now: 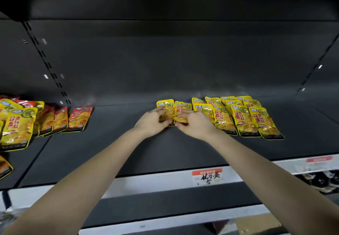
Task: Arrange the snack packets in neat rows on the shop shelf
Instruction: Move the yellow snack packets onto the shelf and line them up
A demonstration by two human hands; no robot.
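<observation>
Two yellow snack packets lie side by side at the middle of the dark shelf (165, 154). My left hand (151, 123) grips the left yellow packet (166, 105), with its thumb curled under the lower edge. My right hand (195, 123) grips the right yellow packet (183, 106) in the same way. To their right, several yellow packets (244, 117) lie in overlapping rows. Both forearms reach in from the bottom of the view.
At the far left, a loose heap of yellow packets (17, 126) and red packets (78, 118) lies on the shelf. A white price rail (156, 181) with a handwritten price label (208, 177) runs along the front edge. A lower shelf shows beneath.
</observation>
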